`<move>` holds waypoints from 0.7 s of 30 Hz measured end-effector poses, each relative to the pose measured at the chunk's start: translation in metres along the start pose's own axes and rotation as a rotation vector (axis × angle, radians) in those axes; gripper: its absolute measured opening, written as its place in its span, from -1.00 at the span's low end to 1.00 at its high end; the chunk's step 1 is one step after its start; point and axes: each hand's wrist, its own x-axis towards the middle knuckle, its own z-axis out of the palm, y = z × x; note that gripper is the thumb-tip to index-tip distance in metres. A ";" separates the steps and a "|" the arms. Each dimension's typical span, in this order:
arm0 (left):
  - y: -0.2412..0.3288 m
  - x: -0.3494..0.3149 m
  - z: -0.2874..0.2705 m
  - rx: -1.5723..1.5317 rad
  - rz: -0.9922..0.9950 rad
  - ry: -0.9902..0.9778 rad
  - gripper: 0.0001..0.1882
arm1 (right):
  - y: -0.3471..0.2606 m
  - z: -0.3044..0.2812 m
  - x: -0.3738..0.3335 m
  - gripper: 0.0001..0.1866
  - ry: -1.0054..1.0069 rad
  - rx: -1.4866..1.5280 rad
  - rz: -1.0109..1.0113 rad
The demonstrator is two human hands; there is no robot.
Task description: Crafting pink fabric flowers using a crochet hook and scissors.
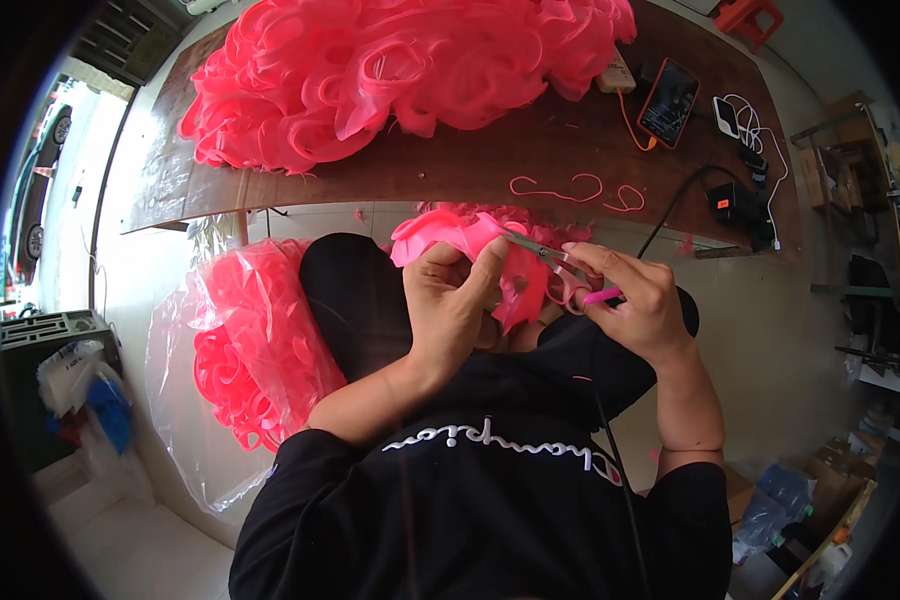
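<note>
My left hand (446,295) pinches a bright pink strip of sheer, ruffled fabric (432,233) above my lap, thumb on top. From the right, my right hand (638,297) grips small scissors (533,246) with pale pink handles, fingers at the loops. The blade tips touch or nearly touch the fabric beside my left thumb. A magenta, stick-like piece (602,296) shows at my right hand; whether it belongs to the scissors, I cannot tell. More pink ruffles hang below the hands, between my knees.
A large heap of pink ruffled fabric (400,75) covers much of the brown table (370,185). A phone (668,102), cables, a black box (735,203) and loose pink thread (560,194) lie at its right. Left of my legs stands a clear bag (260,345) of pink ruffles.
</note>
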 end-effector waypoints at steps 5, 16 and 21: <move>0.011 -0.003 0.007 -0.091 -0.036 -0.008 -0.86 | -0.004 -0.002 0.001 -0.44 -0.012 0.096 0.034; 0.008 -0.002 0.006 -0.085 -0.002 0.007 -0.87 | -0.004 0.000 0.001 -0.45 -0.002 0.092 0.030; 0.012 -0.003 0.009 -0.063 -0.021 -0.003 -0.86 | -0.002 -0.001 0.002 -0.47 -0.010 0.064 0.021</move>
